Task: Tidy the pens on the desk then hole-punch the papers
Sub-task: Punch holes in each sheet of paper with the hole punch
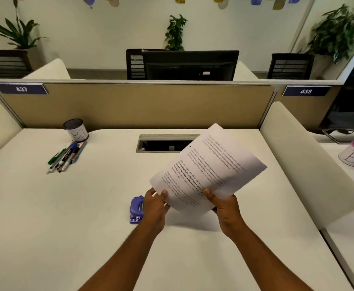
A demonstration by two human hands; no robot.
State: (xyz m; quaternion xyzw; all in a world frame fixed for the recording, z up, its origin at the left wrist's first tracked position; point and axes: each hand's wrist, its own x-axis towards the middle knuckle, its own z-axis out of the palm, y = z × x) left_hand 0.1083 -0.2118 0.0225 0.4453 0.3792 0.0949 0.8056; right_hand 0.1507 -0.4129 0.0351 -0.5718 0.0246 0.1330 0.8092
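the papers are held tilted above the desk, left hand and right hand each pinching the near edge; the print is too blurred to read. the left hand partly hides the purple hole punch. pens lie far left beside a cup.

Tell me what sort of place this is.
Most likely an open-plan office: numbered partition signs divide the desks, a monitor and mesh chairs stand beyond, and printed papers are being handled.
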